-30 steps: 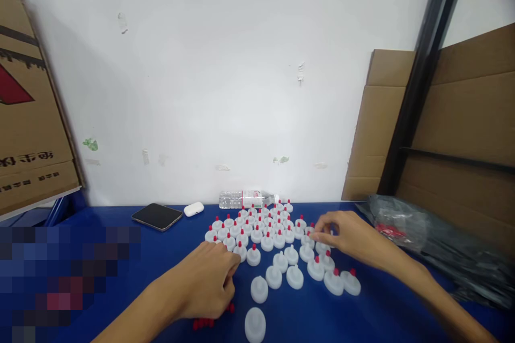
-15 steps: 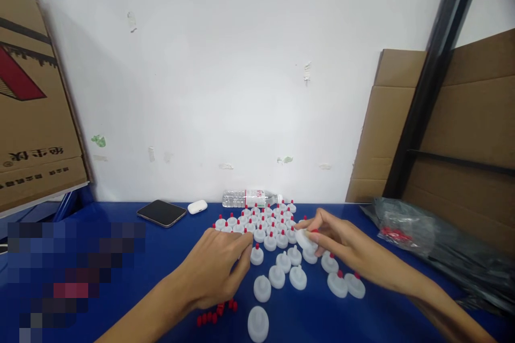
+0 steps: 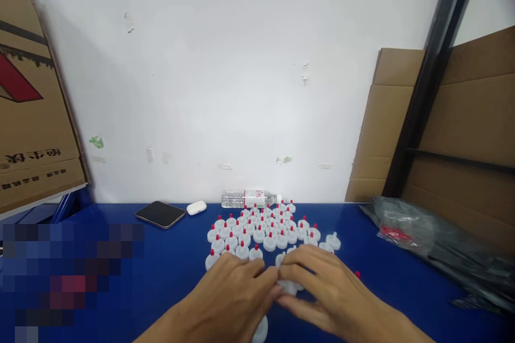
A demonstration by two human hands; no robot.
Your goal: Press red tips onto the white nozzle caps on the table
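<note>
My left hand (image 3: 235, 295) is closed, its fingertips meeting those of my right hand at the front middle of the table; what they pinch, if anything, is hidden. Between thumb and fingers, my right hand (image 3: 328, 289) grips a white round cap (image 3: 288, 287), partly covered. Behind both hands stand many white caps with small red tips, such as this red-tipped cap (image 3: 256, 253). A white cap with a bare spout (image 3: 333, 241) rests right of the group. Another white cap (image 3: 261, 329) lies below my left hand, partly hidden.
A clear bottle (image 3: 251, 199) lies along the wall behind the caps. At the left are a phone (image 3: 160, 214) and a white case (image 3: 196, 207). Grey plastic bags (image 3: 422, 230) with red pieces lie at the right. Cardboard (image 3: 388, 123) leans against the wall.
My right hand has moved left and toward me, and now grips a white cap. My left hand has shifted right and nearer, meeting it. More red-tipped caps show at the left.
</note>
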